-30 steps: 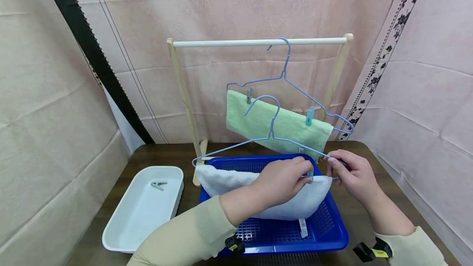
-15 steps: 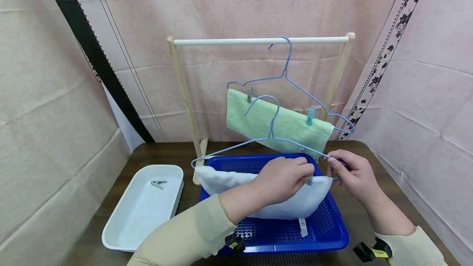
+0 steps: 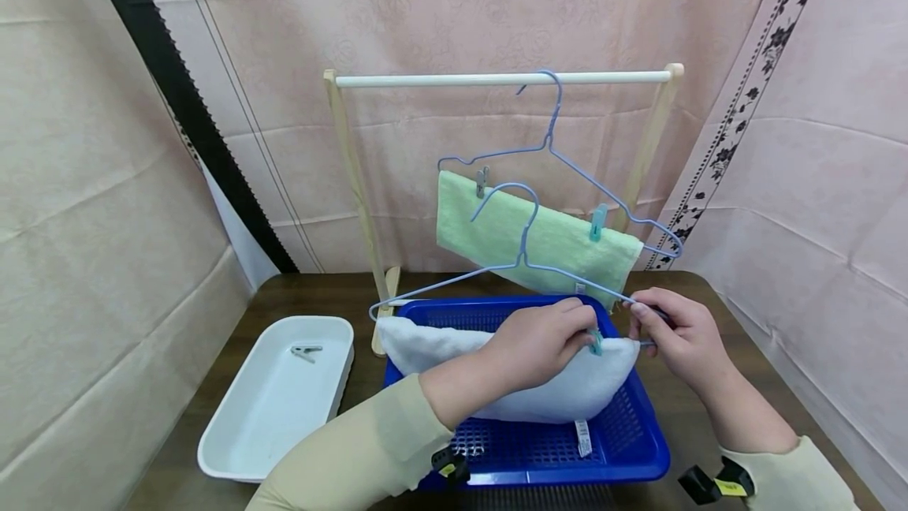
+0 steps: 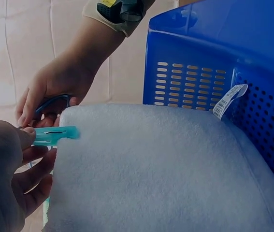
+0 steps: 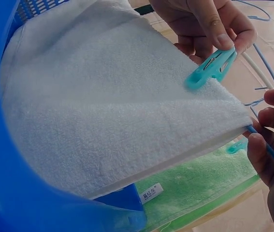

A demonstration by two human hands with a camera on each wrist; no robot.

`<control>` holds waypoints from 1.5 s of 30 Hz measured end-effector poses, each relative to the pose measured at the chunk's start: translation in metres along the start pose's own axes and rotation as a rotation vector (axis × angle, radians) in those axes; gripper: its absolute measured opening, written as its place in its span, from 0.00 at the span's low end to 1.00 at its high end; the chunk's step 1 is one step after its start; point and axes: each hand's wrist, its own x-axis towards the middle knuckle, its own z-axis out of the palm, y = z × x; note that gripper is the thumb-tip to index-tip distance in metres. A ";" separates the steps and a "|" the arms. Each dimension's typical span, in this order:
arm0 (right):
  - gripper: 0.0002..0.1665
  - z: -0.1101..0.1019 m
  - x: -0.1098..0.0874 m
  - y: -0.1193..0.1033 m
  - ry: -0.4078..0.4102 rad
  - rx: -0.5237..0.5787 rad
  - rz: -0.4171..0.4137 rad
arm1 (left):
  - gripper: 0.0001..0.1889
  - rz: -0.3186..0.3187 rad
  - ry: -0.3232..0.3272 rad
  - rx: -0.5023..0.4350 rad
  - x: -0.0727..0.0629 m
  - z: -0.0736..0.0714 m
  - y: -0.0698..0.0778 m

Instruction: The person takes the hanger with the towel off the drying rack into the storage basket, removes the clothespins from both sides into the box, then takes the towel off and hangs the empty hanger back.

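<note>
L hand pinches peg on white towel; R hand grips lower hanger @ 4 o'clock. Shallow peg bite = towel prob slips.

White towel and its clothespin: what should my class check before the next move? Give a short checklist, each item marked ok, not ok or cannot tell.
1. Left hand pinches the teal clothespin: ok.
2. Clothespin's nose lies over the edge of the white towel: ok.
3. Clothespin also grips the bar beneath: cannot tell; the towel covers it.
4. Right hand steadies the blue hanger near the towel's end: ok.
5. Second clip on the towel's far end: not ok; none shows on the part in view.
6. Spare grey clip lies in the white tray: ok.
</note>
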 end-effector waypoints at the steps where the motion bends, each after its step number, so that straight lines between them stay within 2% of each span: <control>1: 0.14 0.000 0.000 0.000 0.000 0.001 0.004 | 0.06 0.000 -0.001 -0.002 0.000 0.000 0.000; 21: 0.14 -0.002 -0.001 0.000 -0.001 0.010 0.013 | 0.06 -0.048 -0.026 -0.068 0.000 0.000 -0.001; 30: 0.16 -0.002 -0.002 0.002 0.010 -0.001 -0.004 | 0.05 -0.049 -0.011 -0.074 0.001 0.003 -0.001; 38: 0.17 -0.002 -0.002 0.002 0.033 0.001 0.015 | 0.05 -0.071 -0.012 -0.126 0.000 0.003 -0.003; 45: 0.15 -0.002 -0.003 0.001 0.015 -0.004 0.015 | 0.05 -0.112 -0.024 -0.184 0.000 0.000 -0.003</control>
